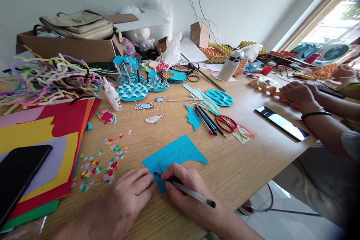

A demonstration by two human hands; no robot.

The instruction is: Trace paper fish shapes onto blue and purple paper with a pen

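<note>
My right hand [194, 195] grips a black-capped gel pen [192, 192] with a clear barrel, its tip on a piece of blue paper [171, 150]. Fish outlines are drawn on this paper, and its right edge is cut in a curve. My left hand [126, 195] rests flat, fingers together, at the paper's lower left edge. Beyond the paper lie a blue offcut [192, 117], several pens [208, 122] and red-handled scissors [226, 123]. Cut-out paper fish [154, 119] lie farther back.
Paper confetti [112, 167] is scattered left of the blue paper. Coloured sheets [64, 150] and a black phone [22, 172] lie at left. A glue bottle [112, 95] stands behind. Another person's hands [298, 93] hold an orange strip beside a second phone [281, 123].
</note>
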